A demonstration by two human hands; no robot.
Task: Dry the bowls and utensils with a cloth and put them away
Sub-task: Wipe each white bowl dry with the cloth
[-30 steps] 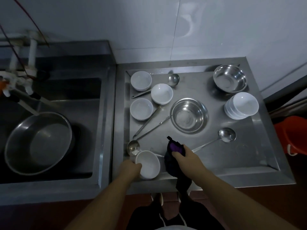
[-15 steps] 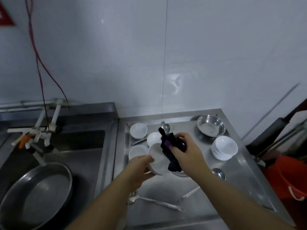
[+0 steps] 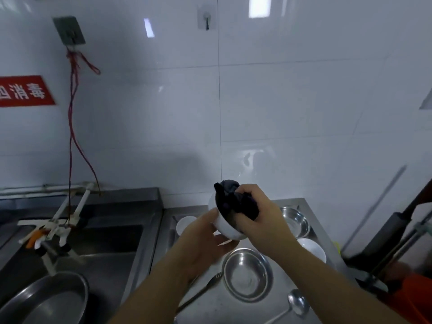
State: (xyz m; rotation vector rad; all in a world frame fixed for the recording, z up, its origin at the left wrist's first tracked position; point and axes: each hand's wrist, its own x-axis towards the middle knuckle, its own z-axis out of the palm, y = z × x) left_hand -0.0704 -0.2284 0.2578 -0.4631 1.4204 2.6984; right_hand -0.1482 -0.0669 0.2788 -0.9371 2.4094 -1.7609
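My left hand [image 3: 201, 244] holds a small white bowl [image 3: 224, 226] from below, raised above the steel counter [image 3: 233, 307]. My right hand [image 3: 257, 213] grips a dark cloth [image 3: 233, 202] and presses it into the bowl's mouth. Under my arms on the counter lie a steel bowl [image 3: 247, 274], a second steel bowl [image 3: 295, 222] at the back right, a white bowl [image 3: 184, 224], a stack of white bowls [image 3: 312, 249], a ladle [image 3: 297, 302] and a fork [image 3: 210, 282].
A sink [image 3: 105, 239] with a big steel basin [image 3: 46, 300] and a white tap [image 3: 56, 225] lies to the left. An orange bucket [image 3: 411, 298] and dark handles [image 3: 385, 232] stand at the right. The tiled wall carries hooks, a red cord [image 3: 72, 127] and a red sign [image 3: 25, 91].
Both hands have lifted the white bowl off the counter's front edge and brought it up higher. The cloth now sits inside the bowl. The camera has tilted up toward the wall.
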